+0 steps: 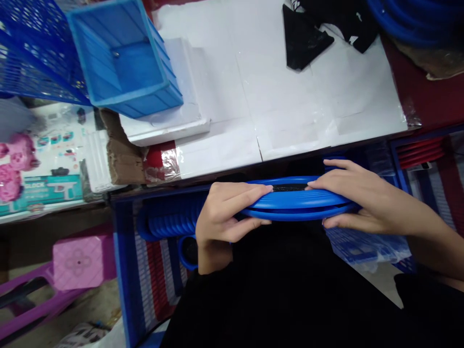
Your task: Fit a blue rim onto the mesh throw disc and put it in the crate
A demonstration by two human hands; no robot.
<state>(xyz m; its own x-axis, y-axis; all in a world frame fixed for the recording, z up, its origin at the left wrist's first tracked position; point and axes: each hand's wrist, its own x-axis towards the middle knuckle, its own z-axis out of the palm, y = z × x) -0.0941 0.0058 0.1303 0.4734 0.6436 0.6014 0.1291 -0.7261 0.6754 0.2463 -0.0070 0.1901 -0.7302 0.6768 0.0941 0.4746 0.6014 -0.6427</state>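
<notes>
Just in front of my body, both hands grip a blue round plastic piece [295, 199] seen nearly edge-on. Its rim shows two layers with a thin dark gap between them, and black mesh-like material shows inside. My left hand [224, 208] pinches the left side, fingers on top and thumb below. On the right side, my right hand [366, 198] has its fingers over the top and its thumb underneath. Beside my left hand, a row of blue rings [172, 220] lies in a crate below the table edge.
A blue bin [125, 99] stands on white boxes at the table's left. Black cloth pieces [306, 38] lie on the white-covered table [232, 87]. More blue round pieces [420, 21] sit at upper right. Red pieces [422, 152] fill a right-hand crate; a pink stool [79, 263] stands lower left.
</notes>
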